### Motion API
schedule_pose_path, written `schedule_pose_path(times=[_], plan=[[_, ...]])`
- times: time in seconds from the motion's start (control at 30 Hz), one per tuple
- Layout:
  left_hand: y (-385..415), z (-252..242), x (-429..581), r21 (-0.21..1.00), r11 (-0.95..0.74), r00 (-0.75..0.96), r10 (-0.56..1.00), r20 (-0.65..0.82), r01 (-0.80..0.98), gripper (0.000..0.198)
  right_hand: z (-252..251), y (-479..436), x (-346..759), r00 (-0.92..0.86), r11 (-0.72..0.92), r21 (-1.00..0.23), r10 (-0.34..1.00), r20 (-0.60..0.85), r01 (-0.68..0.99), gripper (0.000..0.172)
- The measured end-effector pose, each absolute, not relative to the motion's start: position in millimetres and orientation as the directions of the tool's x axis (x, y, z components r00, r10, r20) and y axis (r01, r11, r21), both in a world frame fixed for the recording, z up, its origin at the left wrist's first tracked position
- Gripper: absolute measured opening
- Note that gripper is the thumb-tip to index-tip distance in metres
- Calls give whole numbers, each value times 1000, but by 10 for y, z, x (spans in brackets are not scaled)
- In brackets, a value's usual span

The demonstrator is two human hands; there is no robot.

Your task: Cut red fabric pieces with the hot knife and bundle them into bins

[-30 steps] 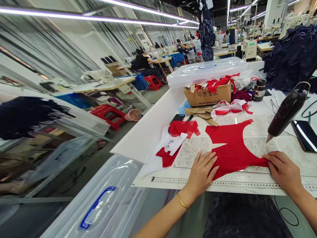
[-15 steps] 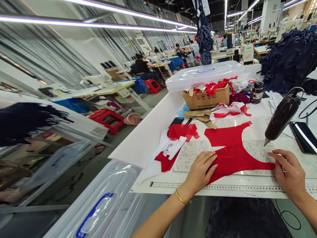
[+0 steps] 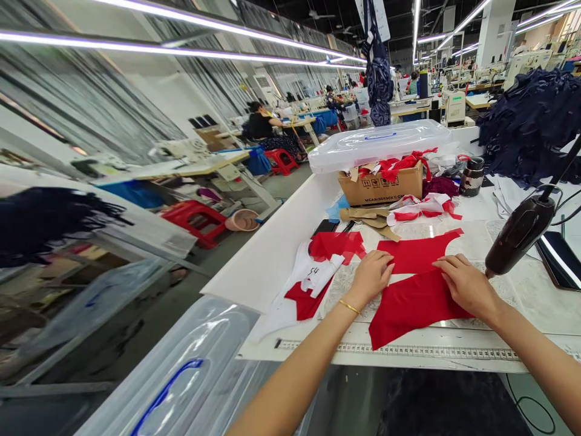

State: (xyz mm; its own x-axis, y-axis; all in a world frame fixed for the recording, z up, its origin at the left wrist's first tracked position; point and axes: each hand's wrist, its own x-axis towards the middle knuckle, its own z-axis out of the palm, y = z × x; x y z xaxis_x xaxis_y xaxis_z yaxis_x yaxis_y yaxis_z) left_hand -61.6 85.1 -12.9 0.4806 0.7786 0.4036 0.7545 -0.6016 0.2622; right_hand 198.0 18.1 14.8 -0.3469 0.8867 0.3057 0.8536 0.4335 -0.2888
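Observation:
Pieces of red fabric lie on the table in front of me, an upper red piece [image 3: 415,254] and a larger lower red piece [image 3: 415,306] with a narrow gap between them at the left. My left hand [image 3: 373,275], a gold bangle at its wrist, has its fingertips closed on the left corner of the upper piece. At that piece's lower right edge, my right hand [image 3: 467,289] pinches red cloth, its palm over the lower piece. Whether the two pieces join under my right hand is hidden. A dark handheld tool [image 3: 520,236] hangs tip-down just beyond my right hand.
A measuring tape [image 3: 408,351] runs along the front table edge. White paper marked 54 [image 3: 318,272] lies with red scraps at left. Behind are a cardboard box [image 3: 381,188], a clear plastic lid [image 3: 376,145], a dark jar [image 3: 472,177] and a navy fabric heap [image 3: 526,124].
My right hand has left the fabric's right end and moved left and inward. My left hand, flat on the cloth before, has shifted up to the upper piece's corner. The red cloth has changed shape.

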Motion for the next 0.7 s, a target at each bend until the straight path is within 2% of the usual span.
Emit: schedule_pose_path(times=[0.17, 0.3, 0.47, 0.7], plan=[[824, -231, -622, 324, -581, 423, 790, 444, 746, 19, 139, 380, 2055, -290, 318, -196, 943, 162, 928, 40], [858, -237, -644, 366, -580, 419, 799, 432, 728, 19, 150, 512, 2195, -220, 239, -157, 967, 132, 958, 41], [912, -214, -662, 357, -585, 443, 800, 406, 728, 17, 130, 728, 2350, -137, 168, -175, 975, 174, 970, 41], [907, -305, -660, 358, -608, 418, 771, 480, 709, 20, -119, 853, 2386, -62, 119, -221, 967, 248, 968, 46]])
